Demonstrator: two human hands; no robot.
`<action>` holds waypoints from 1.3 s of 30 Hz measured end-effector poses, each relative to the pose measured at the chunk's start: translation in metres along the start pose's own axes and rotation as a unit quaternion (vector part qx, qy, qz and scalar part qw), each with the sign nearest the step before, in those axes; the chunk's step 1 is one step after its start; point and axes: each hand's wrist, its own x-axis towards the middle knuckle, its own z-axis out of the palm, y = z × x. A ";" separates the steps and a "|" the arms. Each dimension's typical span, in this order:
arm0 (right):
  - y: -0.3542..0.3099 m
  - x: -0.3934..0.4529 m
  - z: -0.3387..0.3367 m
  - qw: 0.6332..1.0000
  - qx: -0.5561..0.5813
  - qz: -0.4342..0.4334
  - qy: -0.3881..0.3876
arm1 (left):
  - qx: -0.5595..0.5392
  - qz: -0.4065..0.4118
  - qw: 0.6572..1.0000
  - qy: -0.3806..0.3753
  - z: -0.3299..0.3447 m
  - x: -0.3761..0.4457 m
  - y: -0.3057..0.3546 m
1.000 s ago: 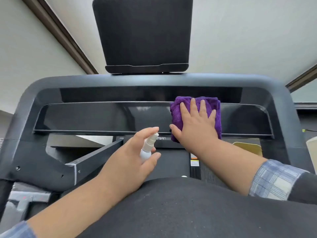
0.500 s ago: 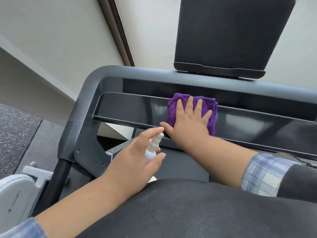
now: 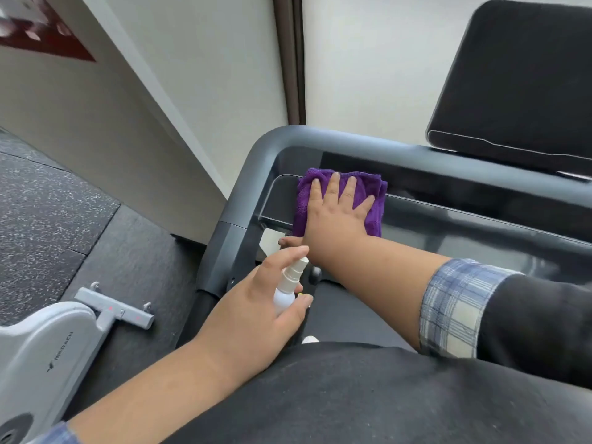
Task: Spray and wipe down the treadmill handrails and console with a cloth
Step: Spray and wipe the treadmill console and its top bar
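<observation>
Right hand (image 3: 336, 216) presses a purple cloth (image 3: 373, 193) flat against the left end of the treadmill console panel (image 3: 448, 229).

The right hand lies wide and flat, its fingers straight and slightly spread over the folded cloth, which sits on the glossy dark panel just inside the rounded grey corner of the handrail frame (image 3: 256, 155). The left hand (image 3: 256, 315) is curled round a small white spray bottle (image 3: 286, 291), index finger laid over the nozzle, held upright below the panel and close to the right wrist. A black screen (image 3: 519, 75) rises above the frame at upper right. A grey machine base (image 3: 48, 354) marked MERACH stands on the speckled rubber floor (image 3: 41, 200) at lower left. Plaid cuffs show on both sleeves.
</observation>
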 end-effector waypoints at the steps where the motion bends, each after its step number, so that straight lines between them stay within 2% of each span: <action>1: -0.009 0.003 0.000 1.000 -0.006 -0.006 -0.005 | -0.003 -0.004 1.000 0.005 -0.003 -0.002 -0.003; 7: -0.043 0.017 -0.003 0.993 -0.084 -0.080 -0.037 | -0.018 -0.016 1.000 0.015 -0.013 -0.008 -0.018; 10: -0.042 0.017 -0.004 0.989 -0.106 -0.093 -0.044 | -0.020 -0.015 1.000 0.017 -0.013 -0.006 -0.021; 13: -0.032 0.006 -0.005 0.980 -0.134 -0.144 -0.041 | -0.024 -0.016 0.998 0.047 -0.011 0.001 -0.020; 18: -0.009 -0.027 -0.005 0.969 -0.080 -0.233 -0.029 | -0.011 -0.033 0.993 0.116 -0.010 0.026 -0.018; 21: 0.013 -0.052 -0.012 0.970 -0.003 -0.238 -0.043 | -0.005 -0.039 0.995 0.096 -0.006 0.042 -0.014; 25: 0.046 -0.084 -0.034 0.965 0.181 -0.186 -0.026 | 0.015 -0.049 0.996 0.069 -0.006 0.067 -0.008; 27: 0.061 -0.101 -0.046 0.937 0.323 -0.127 -0.040 | 0.038 -0.054 0.996 0.057 -0.005 0.084 -0.008; 31: 0.085 -0.131 -0.059 0.843 0.530 -0.059 -0.069 | 0.085 -0.067 0.994 0.035 0.001 0.119 -0.011; 34: 0.099 -0.151 -0.060 0.796 0.598 -0.044 -0.084 | 0.131 -0.040 0.990 0.018 0.010 0.133 -0.008; 39: 0.118 -0.165 -0.045 0.791 0.611 -0.003 -0.045 | 0.190 -0.001 0.982 -0.007 0.022 0.148 -0.007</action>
